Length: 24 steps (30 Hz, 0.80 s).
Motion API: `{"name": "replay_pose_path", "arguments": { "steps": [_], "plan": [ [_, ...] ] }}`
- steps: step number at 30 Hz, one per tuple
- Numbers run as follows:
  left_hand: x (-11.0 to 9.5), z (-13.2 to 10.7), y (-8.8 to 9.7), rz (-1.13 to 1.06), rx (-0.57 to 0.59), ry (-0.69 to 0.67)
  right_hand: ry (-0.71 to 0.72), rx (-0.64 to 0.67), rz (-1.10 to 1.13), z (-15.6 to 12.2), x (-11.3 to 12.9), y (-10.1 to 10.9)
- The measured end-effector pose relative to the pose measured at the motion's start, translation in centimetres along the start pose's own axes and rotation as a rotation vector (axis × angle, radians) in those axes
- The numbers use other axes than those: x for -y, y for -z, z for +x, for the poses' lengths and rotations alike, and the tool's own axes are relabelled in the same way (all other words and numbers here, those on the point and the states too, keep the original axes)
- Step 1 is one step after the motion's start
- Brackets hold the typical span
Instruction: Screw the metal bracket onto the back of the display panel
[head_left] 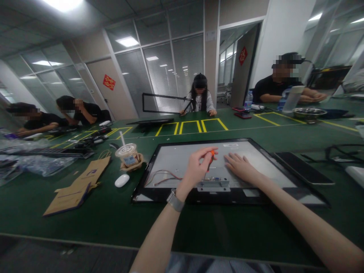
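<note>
My left hand [197, 163] grips a screwdriver [212, 156] with an orange-red handle, its shaft pointing down toward a metal bracket [213, 184] with connectors on it. The bracket sits at the near edge of an opened monitor panel [170, 159], which lies with its grey metal back up and a black frame around it. My right hand [241, 167] rests flat on the panel's back, fingers spread, holding nothing. Thin red and dark wires [162, 173] run over the panel on the left. The screwdriver's tip is hard to make out.
Left of the panel are a white mouse [122, 181], an iced drink cup [127, 153] in a carrier and a brown paper bag [81, 185]. A black phone-like slab [303, 168] lies to the right. Across the green table [113, 227] a person [200, 94] holds a black frame [163, 102]; several others sit around.
</note>
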State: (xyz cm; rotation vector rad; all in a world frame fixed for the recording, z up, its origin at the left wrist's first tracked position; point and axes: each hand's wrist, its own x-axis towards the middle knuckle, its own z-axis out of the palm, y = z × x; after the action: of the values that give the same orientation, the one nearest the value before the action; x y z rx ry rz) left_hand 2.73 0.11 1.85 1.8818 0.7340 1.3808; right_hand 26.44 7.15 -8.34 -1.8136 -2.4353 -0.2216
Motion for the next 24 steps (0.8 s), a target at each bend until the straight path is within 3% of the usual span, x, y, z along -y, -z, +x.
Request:
{"name": "replay_pose_path", "arguments": {
  "steps": [2, 4, 13, 20, 24],
  "plan": [
    [-0.3, 0.5, 1.1, -0.046, 0.137, 0.065, 0.005, -0.002, 0.011, -0.1, 0.0, 0.1],
    [-0.5, 0.7, 2.1, -0.053, 0.166, 0.079, 0.013, -0.004, 0.017, -0.1, 0.0, 0.1],
    [-0.3, 0.9, 2.2, 0.173, -0.059, -0.012, 0.026, -0.014, 0.027, -0.1, -0.2, 0.1],
    [-0.2, 0.9, 2.4, -0.099, 0.087, 0.065, 0.000, 0.004, 0.043, -0.2, 0.0, 0.2],
    [-0.3, 0.8, 2.3, -0.070, 0.085, 0.029, 0.000, 0.006, 0.035, -0.1, 0.0, 0.1]
  ]
}}
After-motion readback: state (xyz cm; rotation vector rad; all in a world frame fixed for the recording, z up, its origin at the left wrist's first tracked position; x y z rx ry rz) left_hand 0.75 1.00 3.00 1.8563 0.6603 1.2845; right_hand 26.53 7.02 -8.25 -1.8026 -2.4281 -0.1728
